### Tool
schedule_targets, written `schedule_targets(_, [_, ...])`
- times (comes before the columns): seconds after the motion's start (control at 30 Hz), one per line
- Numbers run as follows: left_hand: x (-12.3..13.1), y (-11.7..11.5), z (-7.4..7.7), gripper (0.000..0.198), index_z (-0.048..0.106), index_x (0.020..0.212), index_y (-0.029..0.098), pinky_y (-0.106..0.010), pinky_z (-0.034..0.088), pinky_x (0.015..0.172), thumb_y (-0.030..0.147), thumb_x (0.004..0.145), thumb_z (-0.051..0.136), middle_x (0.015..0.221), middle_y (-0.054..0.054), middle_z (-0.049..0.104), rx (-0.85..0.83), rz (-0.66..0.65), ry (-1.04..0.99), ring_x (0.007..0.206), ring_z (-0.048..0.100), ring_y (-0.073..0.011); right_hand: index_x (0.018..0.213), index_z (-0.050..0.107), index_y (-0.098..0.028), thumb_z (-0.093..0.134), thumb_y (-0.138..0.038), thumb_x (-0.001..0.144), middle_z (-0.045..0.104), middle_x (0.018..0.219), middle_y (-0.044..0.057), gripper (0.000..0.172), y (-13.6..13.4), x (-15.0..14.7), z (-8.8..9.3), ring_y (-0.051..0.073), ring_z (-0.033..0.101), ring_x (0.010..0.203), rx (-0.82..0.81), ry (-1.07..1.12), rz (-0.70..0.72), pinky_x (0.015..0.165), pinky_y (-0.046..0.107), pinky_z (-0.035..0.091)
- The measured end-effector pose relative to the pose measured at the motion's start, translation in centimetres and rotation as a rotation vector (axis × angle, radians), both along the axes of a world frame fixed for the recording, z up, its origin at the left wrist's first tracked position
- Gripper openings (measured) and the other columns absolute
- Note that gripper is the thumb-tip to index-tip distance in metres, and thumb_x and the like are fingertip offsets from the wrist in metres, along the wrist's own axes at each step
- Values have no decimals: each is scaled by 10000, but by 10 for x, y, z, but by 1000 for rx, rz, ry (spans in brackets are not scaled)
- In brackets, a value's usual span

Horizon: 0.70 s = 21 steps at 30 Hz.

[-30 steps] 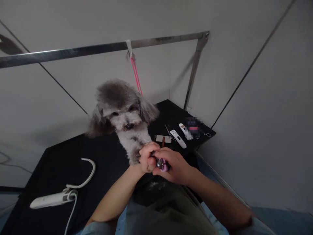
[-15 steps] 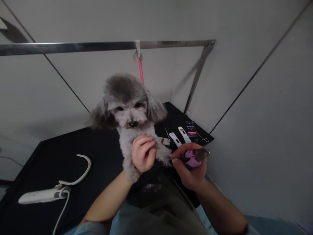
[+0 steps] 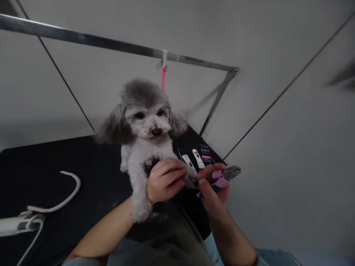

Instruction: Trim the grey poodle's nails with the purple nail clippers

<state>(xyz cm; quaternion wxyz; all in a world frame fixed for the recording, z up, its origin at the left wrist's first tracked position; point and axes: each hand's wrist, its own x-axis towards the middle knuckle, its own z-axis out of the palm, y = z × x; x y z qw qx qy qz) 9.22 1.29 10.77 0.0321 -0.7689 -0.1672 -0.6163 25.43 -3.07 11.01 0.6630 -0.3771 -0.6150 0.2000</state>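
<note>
A small grey and white poodle sits upright on a black grooming table, tied by a pink leash to a metal overhead bar. My left hand is closed around one of the dog's front paws, lifted off the table. My right hand grips purple-handled nail clippers, held just right of that paw with the metal jaws pointing right. The other front leg hangs down beside my left wrist.
Two white clippers and a phone with a lit screen lie at the table's far right corner. A white corded device and a curved white band lie at the left. Grey walls stand close behind and to the right.
The dog rose from leaning low to sitting upright. My left hand lifted the paw higher, and my right hand drew the clippers away to the right of it.
</note>
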Motion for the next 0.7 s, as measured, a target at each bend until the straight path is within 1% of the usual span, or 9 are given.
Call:
schedule_targets(0.07, [1,-3,6,165,663,970,168,-351,559,811,271,916,545,925,-71,678,-37,-53,-21,922,647,-185,1084,414,-305,550,-242,829,531,738,-30,295,-1,-2,-2,151,542,605,14,1,28,545,285,486])
schedule_targets(0.17, [2,-2,13,196,665,974,162,-308,539,799,295,933,528,936,-71,700,-75,-151,119,894,651,-164,1110,395,-313,541,-260,834,522,742,-27,317,-3,-4,-4,155,543,609,29,0,19,529,282,491])
schedule_targets(0.27, [1,6,9,218,652,1020,173,-338,484,928,332,935,529,953,-50,724,-41,-143,229,892,659,-152,1134,367,-322,521,-250,837,518,759,-25,342,-5,-4,-7,161,552,632,-4,24,12,563,301,514])
schedule_targets(0.37, [-2,13,2,192,650,994,211,-416,292,1120,353,925,540,935,-5,732,-35,-76,302,1025,638,-174,1130,370,-316,540,-233,820,504,769,-30,363,-5,-5,-10,155,553,658,-46,100,22,589,296,512])
schedule_targets(0.43, [-4,16,0,174,651,968,222,-465,163,1163,340,919,533,896,6,723,-62,-46,361,1121,598,-204,1120,381,-306,549,-237,814,485,761,-36,356,-4,-6,-11,136,526,629,-66,166,23,556,264,484])
schedule_targets(0.5, [-6,18,0,179,648,972,225,-502,113,1160,326,919,510,853,5,704,-89,-19,428,1088,605,-212,1112,387,-302,562,-242,810,473,761,-44,354,-4,-9,-10,114,496,599,-97,234,32,529,234,455])
schedule_targets(0.53, [-7,19,1,190,645,983,225,-504,135,1149,324,921,494,835,4,692,-100,-8,461,1018,623,-201,1110,387,-302,574,-243,807,472,765,-48,361,-3,-12,-10,106,487,593,-124,269,40,526,225,447])
schedule_targets(0.6, [-8,20,3,211,636,1006,221,-448,267,1081,314,929,462,825,0,676,-114,-5,526,862,628,-166,1106,384,-303,602,-249,800,474,772,-55,380,-2,-15,-10,99,483,595,-188,324,53,526,217,443])
schedule_targets(0.7, [-8,21,2,222,623,1011,203,-341,393,836,284,935,431,841,-13,676,-135,-25,572,783,604,-154,1123,383,-301,626,-259,796,493,788,-55,410,2,-11,-11,101,500,617,-271,321,65,547,226,451])
